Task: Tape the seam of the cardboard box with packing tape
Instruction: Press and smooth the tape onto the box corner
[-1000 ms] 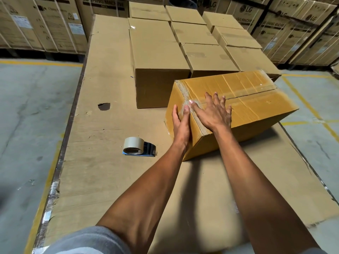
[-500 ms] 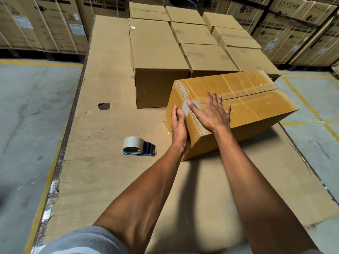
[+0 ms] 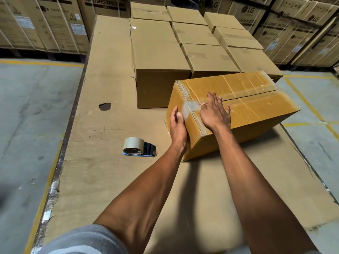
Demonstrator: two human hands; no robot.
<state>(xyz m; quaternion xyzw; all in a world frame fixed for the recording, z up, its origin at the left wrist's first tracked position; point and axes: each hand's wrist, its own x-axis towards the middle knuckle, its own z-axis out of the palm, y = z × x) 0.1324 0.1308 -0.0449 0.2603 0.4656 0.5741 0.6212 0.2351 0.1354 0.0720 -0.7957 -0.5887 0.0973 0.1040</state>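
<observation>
A yellow-brown cardboard box point(image 3: 253, 107) lies tilted on a flat cardboard sheet, its top seam point(image 3: 251, 95) running away to the right. A piece of clear tape point(image 3: 190, 108) wraps over the near top edge at the seam's end. My left hand point(image 3: 178, 125) lies flat against the box's near end face, thumb at the tape's lower end. My right hand point(image 3: 215, 114) presses flat on the top, fingers spread over the tape and seam. A tape dispenser point(image 3: 137, 148) with a beige roll lies on the sheet, left of the box.
Several closed brown boxes point(image 3: 159, 57) stand in rows behind the tilted box. The cardboard sheet point(image 3: 102, 176) has a dark hole point(image 3: 105, 106) at its left. Concrete floor with yellow lines lies on both sides. Stacked washing-machine cartons point(image 3: 293, 24) line the back.
My right hand has slid further along the top seam, uncovering the tape at the edge. My left hand has shifted slightly on the end face. The box and dispenser have stayed put.
</observation>
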